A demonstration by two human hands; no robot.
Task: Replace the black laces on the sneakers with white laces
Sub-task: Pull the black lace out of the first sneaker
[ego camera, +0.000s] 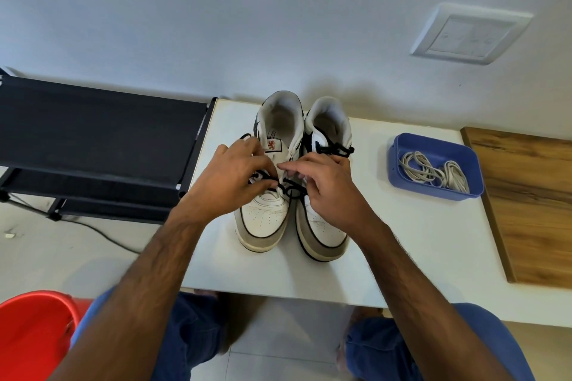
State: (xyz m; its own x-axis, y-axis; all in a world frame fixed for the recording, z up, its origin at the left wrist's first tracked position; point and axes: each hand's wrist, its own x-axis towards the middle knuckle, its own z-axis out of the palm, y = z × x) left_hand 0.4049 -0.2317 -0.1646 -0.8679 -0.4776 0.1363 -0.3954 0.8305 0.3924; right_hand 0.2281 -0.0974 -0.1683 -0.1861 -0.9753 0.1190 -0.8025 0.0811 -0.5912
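Observation:
Two white sneakers stand side by side on the white table (278, 272), toes toward me. Over the left sneaker (263, 219), my left hand (229, 176) pinches its black lace (291, 192) at the middle eyelets. My right hand (328, 182) hovers over the gap between the shoes, forefinger and thumb at the same lace near the tongue. The right sneaker (325, 232) keeps its black lace (335, 148), bunched near the collar. White laces (433, 172) lie coiled in a blue tray (399, 145) to the right.
A black fabric shoe rack (93, 133) stands to the left of the table. A wooden board (532, 204) borders the table on the right. A red bucket (34, 334) sits on the floor at lower left. A wall switch plate (470, 34) is above.

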